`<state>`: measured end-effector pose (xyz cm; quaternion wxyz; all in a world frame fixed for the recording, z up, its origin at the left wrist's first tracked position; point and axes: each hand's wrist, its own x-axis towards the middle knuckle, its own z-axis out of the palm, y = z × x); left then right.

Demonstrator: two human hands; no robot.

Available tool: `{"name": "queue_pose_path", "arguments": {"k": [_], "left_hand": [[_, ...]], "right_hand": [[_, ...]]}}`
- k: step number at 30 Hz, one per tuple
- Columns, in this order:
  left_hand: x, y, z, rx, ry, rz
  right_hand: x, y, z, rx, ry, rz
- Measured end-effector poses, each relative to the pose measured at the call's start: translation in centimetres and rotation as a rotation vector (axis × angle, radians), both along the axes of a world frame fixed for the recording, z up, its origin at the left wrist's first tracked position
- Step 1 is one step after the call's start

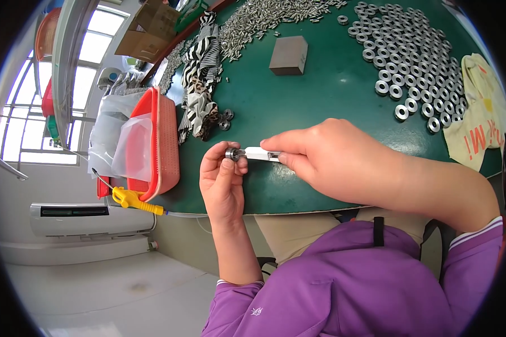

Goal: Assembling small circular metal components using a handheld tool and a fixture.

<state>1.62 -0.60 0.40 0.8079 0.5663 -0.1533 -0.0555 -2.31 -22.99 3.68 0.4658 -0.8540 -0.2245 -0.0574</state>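
Observation:
Near the table's front edge, my left hand pinches a small shiny metal ring between thumb and fingers. My right hand grips a slim white-handled tool, its index finger stretched along the top and the thumb below. The tool's narrow metal end points left and meets the ring; whether it sits inside the ring's hole, I cannot tell. Just beyond my left hand, a few similar metal rings lie beside a crumpled black-and-white patterned cloth.
Many metal rings spread over the green table at far right, beside a yellowish cloth. Small metal pins are heaped at the back near a grey-brown block. At left stand a red basket with plastic bags and a yellow air gun.

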Motion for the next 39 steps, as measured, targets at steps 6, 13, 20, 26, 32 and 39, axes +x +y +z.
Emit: {"name": "queue_pose_path", "arguments": {"k": [6, 13, 20, 26, 32, 39], "left_hand": [[0.1, -0.7, 0.1, -0.025, 0.044, 0.106], [0.1, -0.2, 0.1, -0.057, 0.058, 0.065], [0.1, -0.2, -0.1, -0.02, 0.0, 0.042], [0.0, -0.5, 0.3, -0.041, 0.026, 0.079], [0.0, -0.4, 0.2, -0.041, 0.03, 0.073], [0.0, -0.4, 0.1, -0.018, -0.012, 0.061]], "right_hand": [[0.1, 0.1, -0.8, -0.145, -0.318, -0.094], [-0.8, 0.0, -0.3, -0.413, -0.554, -0.125], [-0.2, 0.0, 0.1, -0.107, 0.011, 0.009], [0.1, 0.1, -0.5, 0.098, -0.014, -0.018], [-0.8, -0.1, -0.3, -0.378, -0.456, -0.091], [-0.8, 0.0, -0.1, -0.414, -0.373, -0.065]]}}
